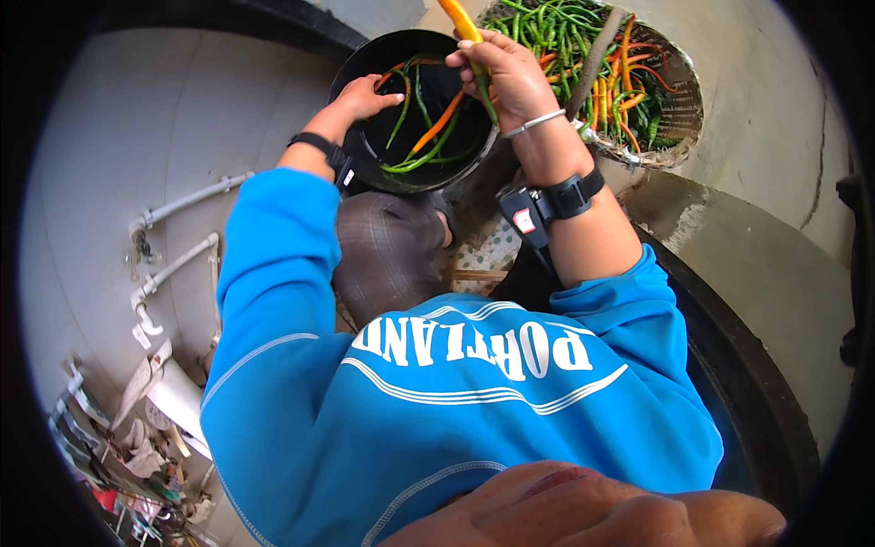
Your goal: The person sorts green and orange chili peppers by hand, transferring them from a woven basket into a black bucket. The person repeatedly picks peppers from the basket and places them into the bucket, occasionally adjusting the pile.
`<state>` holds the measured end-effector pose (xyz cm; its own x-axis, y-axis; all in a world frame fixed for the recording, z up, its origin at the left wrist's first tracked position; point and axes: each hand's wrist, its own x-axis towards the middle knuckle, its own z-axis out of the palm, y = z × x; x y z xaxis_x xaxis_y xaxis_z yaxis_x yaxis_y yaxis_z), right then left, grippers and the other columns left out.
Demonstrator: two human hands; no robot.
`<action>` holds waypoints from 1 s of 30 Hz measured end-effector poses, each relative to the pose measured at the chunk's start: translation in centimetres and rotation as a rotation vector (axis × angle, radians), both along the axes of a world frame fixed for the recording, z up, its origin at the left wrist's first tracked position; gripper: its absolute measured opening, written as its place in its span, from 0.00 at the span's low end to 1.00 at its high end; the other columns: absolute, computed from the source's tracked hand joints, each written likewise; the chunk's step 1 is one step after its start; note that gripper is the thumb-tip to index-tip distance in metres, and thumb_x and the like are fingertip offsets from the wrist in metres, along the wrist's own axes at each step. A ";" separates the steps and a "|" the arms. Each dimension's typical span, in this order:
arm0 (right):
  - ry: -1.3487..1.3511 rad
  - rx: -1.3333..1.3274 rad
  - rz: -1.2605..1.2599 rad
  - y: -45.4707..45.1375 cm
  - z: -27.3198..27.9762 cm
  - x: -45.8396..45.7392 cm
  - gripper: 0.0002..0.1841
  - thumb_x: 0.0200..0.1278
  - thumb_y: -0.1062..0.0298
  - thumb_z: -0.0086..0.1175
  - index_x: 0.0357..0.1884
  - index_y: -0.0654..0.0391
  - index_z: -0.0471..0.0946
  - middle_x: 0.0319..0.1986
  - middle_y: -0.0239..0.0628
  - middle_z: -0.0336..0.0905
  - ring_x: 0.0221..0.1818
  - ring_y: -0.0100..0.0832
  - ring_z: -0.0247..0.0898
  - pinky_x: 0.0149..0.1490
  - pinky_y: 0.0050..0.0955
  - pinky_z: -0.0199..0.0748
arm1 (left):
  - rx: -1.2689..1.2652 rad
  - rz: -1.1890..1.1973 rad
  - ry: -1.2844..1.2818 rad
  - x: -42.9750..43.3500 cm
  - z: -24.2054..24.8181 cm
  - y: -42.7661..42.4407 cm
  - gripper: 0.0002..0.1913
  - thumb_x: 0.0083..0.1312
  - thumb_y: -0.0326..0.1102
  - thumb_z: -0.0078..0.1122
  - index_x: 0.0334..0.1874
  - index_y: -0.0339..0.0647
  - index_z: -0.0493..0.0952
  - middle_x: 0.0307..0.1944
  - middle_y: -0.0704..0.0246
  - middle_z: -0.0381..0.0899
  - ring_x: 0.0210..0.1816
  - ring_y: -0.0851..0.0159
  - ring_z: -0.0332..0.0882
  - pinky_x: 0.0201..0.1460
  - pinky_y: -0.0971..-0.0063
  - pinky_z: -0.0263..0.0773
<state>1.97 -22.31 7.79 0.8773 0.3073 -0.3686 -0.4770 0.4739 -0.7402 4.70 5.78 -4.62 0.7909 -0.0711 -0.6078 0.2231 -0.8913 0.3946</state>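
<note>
My left hand (364,100) reaches over the left side of a black basin (420,179), its thumb held out to the side. Its fingertips are beside a red and green chili pepper (403,89), and I cannot tell whether they grip it. More long chilies lie in the basin, among them an orange and green chili (437,126). Above the basin's right rim, my right hand (506,78) pinches a yellow-orange chili pepper (463,20) between thumb and fingers. A green length shows below that grip.
A wicker basket (687,102) heaped with green, orange and red chilies stands at the upper right, its thick handle (598,58) crossing over them. White pipes (188,202) run along the tiled wall on the left. Assorted clutter (154,465) lies at the lower left.
</note>
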 end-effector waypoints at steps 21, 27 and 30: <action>0.038 0.233 -0.046 -1.8 1.3 -0.1 0.11 0.66 0.69 0.56 0.48 0.59 0.77 0.31 0.35 0.83 0.27 0.19 0.72 0.33 0.19 0.71 | -0.679 0.406 0.700 -5.5 -9.8 -11.2 0.39 0.51 0.38 0.79 0.63 0.31 0.68 0.57 0.53 0.77 0.58 0.57 0.76 0.55 0.63 0.76; 0.014 0.247 -0.025 -2.5 0.1 0.5 0.09 0.70 0.70 0.52 0.49 0.59 0.74 0.32 0.33 0.81 0.28 0.19 0.71 0.34 0.18 0.71 | -0.655 0.475 0.737 -4.9 -6.8 -10.3 0.15 0.49 0.27 0.74 0.38 0.35 0.81 0.28 0.64 0.83 0.29 0.62 0.81 0.33 0.71 0.75; 0.070 0.242 -0.032 -2.6 -0.3 0.7 0.09 0.71 0.70 0.51 0.48 0.59 0.74 0.33 0.34 0.81 0.28 0.19 0.71 0.34 0.18 0.70 | -0.747 0.382 0.667 -4.0 -5.8 -6.6 0.12 0.53 0.31 0.70 0.39 0.37 0.82 0.31 0.68 0.84 0.33 0.71 0.80 0.38 0.79 0.72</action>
<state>2.67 -24.92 7.47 0.8629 0.3663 -0.3480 -0.5050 0.6487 -0.5693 0.75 -0.80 -10.39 0.3641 -0.4219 -0.8303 0.8081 -0.3001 0.5068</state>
